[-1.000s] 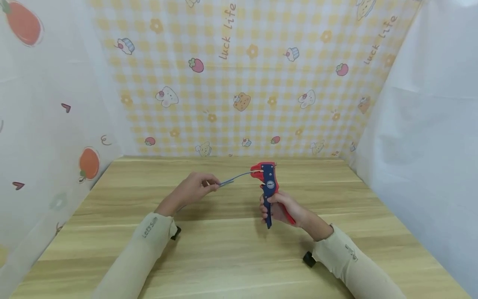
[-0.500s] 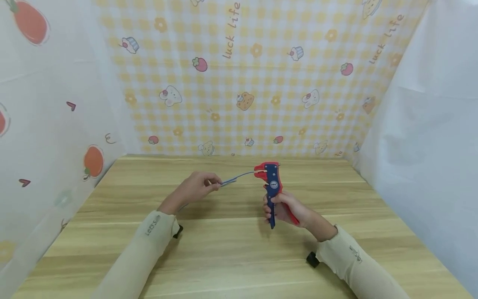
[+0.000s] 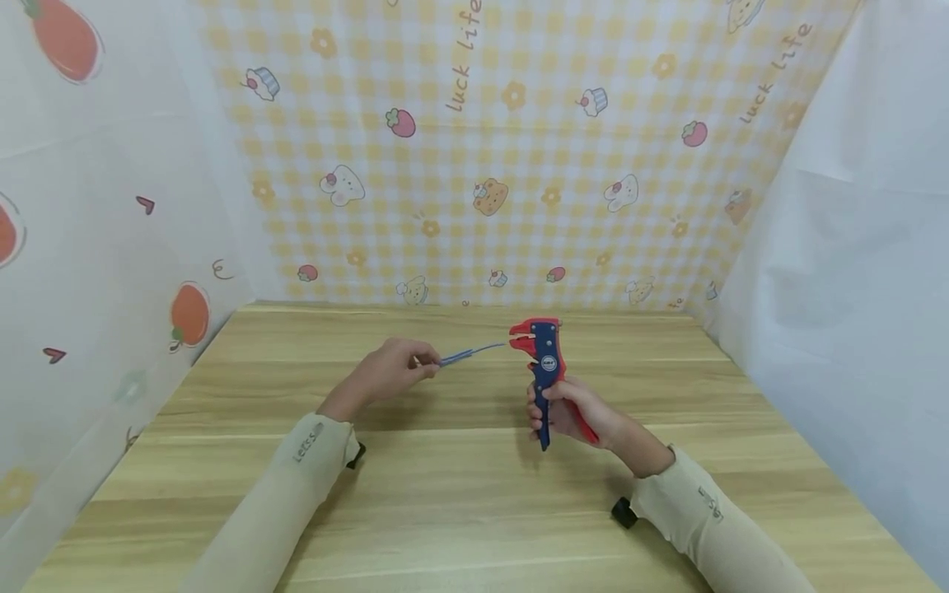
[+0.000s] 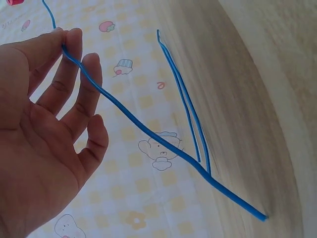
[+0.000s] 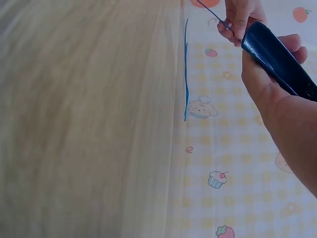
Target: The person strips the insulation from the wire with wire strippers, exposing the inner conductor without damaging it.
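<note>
Blue wire just came clear: half a second ago its end reached into the mouth of the red-and-blue wire stripper, now the tip sits just short of the parted jaws, so I read that bite as over or missed; bare end or not, too small to tell. Your hands are well apart, left hand pinching the wire between thumb and forefinger, right hand wrapped round the stripper's handles. Wire tip lies between your hands, nearer the tool, tail running back past your left palm.
</note>
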`<state>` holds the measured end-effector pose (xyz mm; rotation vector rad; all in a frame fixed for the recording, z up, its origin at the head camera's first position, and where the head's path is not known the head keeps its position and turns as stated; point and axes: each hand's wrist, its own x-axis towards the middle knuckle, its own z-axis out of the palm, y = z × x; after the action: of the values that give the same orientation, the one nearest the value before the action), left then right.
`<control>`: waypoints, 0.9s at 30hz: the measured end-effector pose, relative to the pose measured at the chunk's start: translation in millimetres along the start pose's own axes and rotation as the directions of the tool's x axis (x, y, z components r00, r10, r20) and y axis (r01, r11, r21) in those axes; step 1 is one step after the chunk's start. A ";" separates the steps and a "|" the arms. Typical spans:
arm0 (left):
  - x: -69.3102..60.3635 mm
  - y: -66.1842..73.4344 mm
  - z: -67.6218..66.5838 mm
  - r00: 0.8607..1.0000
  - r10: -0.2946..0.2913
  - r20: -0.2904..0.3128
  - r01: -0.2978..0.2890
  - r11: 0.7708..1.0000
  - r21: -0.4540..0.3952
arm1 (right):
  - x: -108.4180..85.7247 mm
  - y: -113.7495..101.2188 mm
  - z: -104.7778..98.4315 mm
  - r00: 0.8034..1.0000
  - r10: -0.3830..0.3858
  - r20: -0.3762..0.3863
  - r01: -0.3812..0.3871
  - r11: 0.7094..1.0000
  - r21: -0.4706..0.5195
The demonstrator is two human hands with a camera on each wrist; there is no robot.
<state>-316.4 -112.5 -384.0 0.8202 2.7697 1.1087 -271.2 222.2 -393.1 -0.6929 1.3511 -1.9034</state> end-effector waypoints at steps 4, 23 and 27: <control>1.4 -0.4 1.7 0.999 -0.034 0.013 0.033 0.999 0.033 | -0.8 -0.8 -0.1 1.000 0.000 -0.002 0.000 1.000 -0.006; 4.0 -3.6 7.2 0.991 -0.122 0.062 0.112 0.984 0.138 | -2.7 -0.8 -2.1 1.000 0.002 0.003 -0.002 1.000 -0.009; 3.8 -4.7 8.3 0.988 -0.136 0.068 0.125 0.981 0.150 | -3.3 -1.0 -2.2 1.000 -0.002 0.004 0.002 1.000 -0.007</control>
<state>-319.9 -108.2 -392.7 0.6665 2.8178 0.8428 -271.0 226.3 -393.0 -0.7019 1.3555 -1.8987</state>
